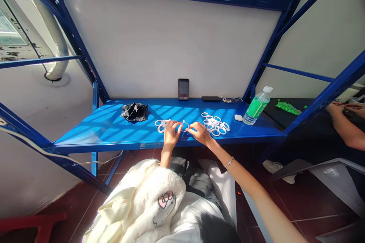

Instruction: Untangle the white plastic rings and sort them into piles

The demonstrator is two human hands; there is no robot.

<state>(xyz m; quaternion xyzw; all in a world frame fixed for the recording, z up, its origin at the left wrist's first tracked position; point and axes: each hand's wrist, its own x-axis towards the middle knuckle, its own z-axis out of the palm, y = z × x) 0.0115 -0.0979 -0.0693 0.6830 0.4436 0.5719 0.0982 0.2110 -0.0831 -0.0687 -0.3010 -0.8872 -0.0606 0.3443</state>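
Observation:
Between my two hands, over the front of the blue shelf (108, 133), is a white ring (185, 125). My left hand (171, 133) pinches its left side, and my right hand (199, 133) has its fingertips closed on the right side. Just left of my left hand lies a small group of white rings (159, 124). A larger heap of white rings (216, 125) lies on the shelf to the right of my right hand. Fine detail on the held ring is too small to make out.
A crumpled black plastic bag (134, 112) sits at left. Along the back are an upright phone (183, 89), a flat black device (211, 99) and a coiled cable (231, 100). A white case (238, 117) and a water bottle (256, 107) stand right. Another person's hands (346, 109) are far right.

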